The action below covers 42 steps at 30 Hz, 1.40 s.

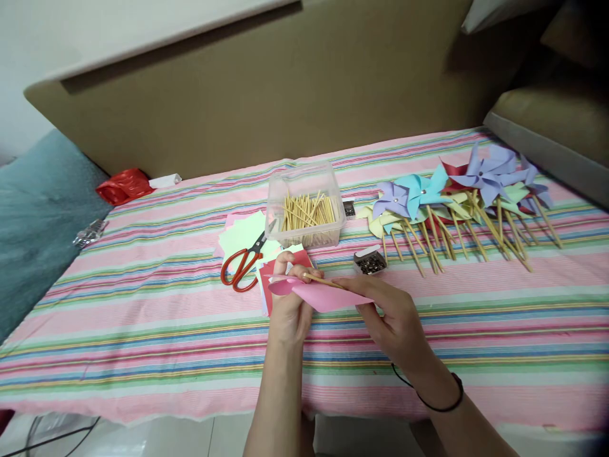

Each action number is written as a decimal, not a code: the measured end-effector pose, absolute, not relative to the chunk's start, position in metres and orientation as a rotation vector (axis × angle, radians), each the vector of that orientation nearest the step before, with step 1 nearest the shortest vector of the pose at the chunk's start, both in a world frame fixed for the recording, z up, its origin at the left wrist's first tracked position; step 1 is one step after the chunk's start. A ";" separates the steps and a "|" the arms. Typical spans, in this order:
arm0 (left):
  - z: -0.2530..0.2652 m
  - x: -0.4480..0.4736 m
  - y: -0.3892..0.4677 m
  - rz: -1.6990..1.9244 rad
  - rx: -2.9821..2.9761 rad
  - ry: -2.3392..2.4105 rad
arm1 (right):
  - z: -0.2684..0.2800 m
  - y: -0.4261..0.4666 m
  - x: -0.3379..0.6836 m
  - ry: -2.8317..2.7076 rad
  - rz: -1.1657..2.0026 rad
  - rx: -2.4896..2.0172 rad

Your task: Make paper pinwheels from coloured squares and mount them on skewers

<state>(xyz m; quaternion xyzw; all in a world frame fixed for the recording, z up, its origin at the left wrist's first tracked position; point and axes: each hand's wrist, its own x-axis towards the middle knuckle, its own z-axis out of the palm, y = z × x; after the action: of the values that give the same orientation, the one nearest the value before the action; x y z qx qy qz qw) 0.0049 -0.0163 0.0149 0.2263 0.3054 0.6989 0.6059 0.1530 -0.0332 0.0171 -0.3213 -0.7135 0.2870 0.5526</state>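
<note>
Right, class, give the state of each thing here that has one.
Pink paper: bent, held with single stick by left hand and right hand
Red-handled scissors: lying down, blades seemingly closed
Clear plastic box: open, holding wooden sticks
Nearer pin box: open, holding metal pins
Paper pinwheels: assembled, lying bunched
Red plastic bag: crumpled

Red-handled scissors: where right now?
In the head view, left of centre: the red-handled scissors lie partly on the pale green paper, left of the left hand, blades toward the clear plastic box.

Left forearm (280, 390) stretched forward, left grip (291, 308) curled, right forearm (471, 419) slanting inward, right grip (398, 320) pinched, near the left.
</note>
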 end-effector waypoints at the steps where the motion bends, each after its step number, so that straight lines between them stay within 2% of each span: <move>1: 0.014 0.004 -0.016 1.617 0.525 0.716 | 0.017 -0.033 0.153 -1.686 0.676 -0.760; 27: 0.013 0.006 -0.020 1.690 0.481 0.795 | 0.014 -0.035 0.153 -1.707 0.570 -0.804; 42: 0.020 0.007 -0.021 1.657 0.469 0.678 | 0.019 -0.036 0.155 -1.735 0.475 -0.769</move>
<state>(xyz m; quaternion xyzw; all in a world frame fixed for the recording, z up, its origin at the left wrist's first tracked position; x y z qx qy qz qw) 0.0073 -0.0206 0.0205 0.2025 0.2925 0.7152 0.6016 0.1549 -0.0362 0.0190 -0.3259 -0.7355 0.2016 0.5587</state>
